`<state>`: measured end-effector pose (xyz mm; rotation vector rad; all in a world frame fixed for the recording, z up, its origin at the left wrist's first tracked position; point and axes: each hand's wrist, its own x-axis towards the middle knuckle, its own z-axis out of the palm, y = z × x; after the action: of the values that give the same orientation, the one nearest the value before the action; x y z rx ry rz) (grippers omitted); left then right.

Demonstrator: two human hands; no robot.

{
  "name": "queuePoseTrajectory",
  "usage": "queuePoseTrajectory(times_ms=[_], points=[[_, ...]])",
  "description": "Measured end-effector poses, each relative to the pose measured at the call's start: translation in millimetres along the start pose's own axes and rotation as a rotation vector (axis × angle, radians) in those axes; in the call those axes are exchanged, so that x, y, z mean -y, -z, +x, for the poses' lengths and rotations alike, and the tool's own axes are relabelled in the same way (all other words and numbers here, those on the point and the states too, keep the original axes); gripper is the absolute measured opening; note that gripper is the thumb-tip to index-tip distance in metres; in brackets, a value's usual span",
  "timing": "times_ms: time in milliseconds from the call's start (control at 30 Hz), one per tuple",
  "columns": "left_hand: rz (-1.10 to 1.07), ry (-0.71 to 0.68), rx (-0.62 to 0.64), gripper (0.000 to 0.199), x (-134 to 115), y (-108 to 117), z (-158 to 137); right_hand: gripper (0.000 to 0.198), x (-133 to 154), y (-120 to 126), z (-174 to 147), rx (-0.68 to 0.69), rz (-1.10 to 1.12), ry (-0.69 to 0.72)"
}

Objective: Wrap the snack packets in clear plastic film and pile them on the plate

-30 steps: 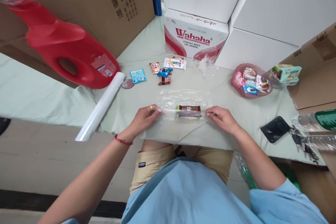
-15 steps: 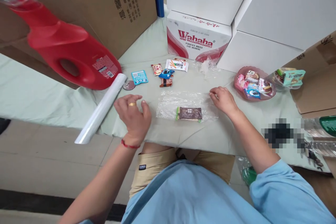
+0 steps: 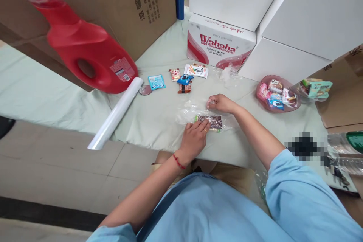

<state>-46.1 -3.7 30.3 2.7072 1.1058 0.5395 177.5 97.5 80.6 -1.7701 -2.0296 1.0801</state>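
Note:
A dark brown snack packet [image 3: 216, 121] with green ends lies on a crinkled sheet of clear plastic film [image 3: 185, 114], near the front of the cloth-covered table. My left hand [image 3: 195, 138], wearing a ring and a red wrist cord, rests with extended fingers on the packet's left part. Just behind the packet, my right hand [image 3: 221, 103] pinches the film's far side, its fingertips closed. Part of the packet is hidden under the left fingers.
Several small snacks [image 3: 185, 79] and a blue packet [image 3: 157, 82] lie further back. A white roll [image 3: 116, 113] leans across the table's left edge by a large red jug [image 3: 93, 53]. A pink bowl [image 3: 263, 100] of snacks stands right, a Wahaba carton [image 3: 221, 41] behind.
My left hand has moved right from bare table onto the snack packet. My right hand has moved left and taken hold of the film, which is now bunched up.

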Motion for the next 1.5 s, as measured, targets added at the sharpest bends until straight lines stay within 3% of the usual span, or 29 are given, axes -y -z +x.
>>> queuePoseTrajectory(times_ms=[100, 233, 333, 433, 500, 633, 700, 833, 1000, 1200, 1300, 1400, 1500], points=[[-0.019, 0.002, -0.033, 0.043, -2.6, -2.5, -3.0, 0.030, 4.6, -4.5, -26.0, -0.039, 0.017, 0.154], [-0.107, 0.025, -0.069, 0.041, 2.1, -4.6, -2.0, 0.040, 9.8, -32.8, -68.6, -0.023, -0.242, 0.382], [-0.245, 0.012, -0.134, 0.040, 13.1, -5.6, -10.3, 0.047, 9.0, -59.8, -90.5, -0.055, -0.487, 0.403], [-0.364, -0.005, -0.232, 0.040, 22.2, -4.5, -26.8, 0.053, 8.8, -80.9, -98.5, -0.113, -0.596, 0.420], [-0.407, 0.092, -0.341, 0.034, 26.2, -2.6, -35.9, 0.056, 10.2, -89.7, -98.6, -0.143, -0.616, 0.427], [-0.355, 0.556, -0.621, 0.022, 34.8, -1.5, -35.6, 0.052, 13.1, -97.7, -95.8, -0.189, -0.634, 0.415], [-0.307, 0.714, -0.609, 0.032, 38.7, -4.4, -28.4, 0.050, 13.5, -99.6, -95.6, -0.202, -0.644, 0.409], [-0.281, 0.782, -0.406, 0.040, 39.5, -10.7, -16.0, 0.048, 13.3, -102.6, -97.3, -0.228, -0.634, 0.387], [-0.462, 0.688, -0.477, 0.013, 27.0, 0.7, -8.7, 0.046, 12.6, -106.3, -98.0, -0.242, -0.573, 0.366], [-0.641, 0.445, -0.372, 0.022, -15.7, 10.9, 4.8, 0.033, 13.0, -114.3, -99.1, -0.255, -0.481, 0.315], [-0.585, 0.298, -0.276, 0.037, -29.2, 2.0, 3.8, 0.031, 14.4, -111.9, -108.4, -0.261, -0.324, 0.323], [-0.469, 0.128, -0.200, 0.037, -27.6, -8.4, -3.1, 0.032, 9.6, -103.0, -125.0, -0.241, -0.109, 0.412], [-0.382, 0.028, -0.135, 0.036, -20.5, -15.4, -9.9, 0.030, -5.4, -94.3, -139.0, -0.406, 0.076, 0.344]])
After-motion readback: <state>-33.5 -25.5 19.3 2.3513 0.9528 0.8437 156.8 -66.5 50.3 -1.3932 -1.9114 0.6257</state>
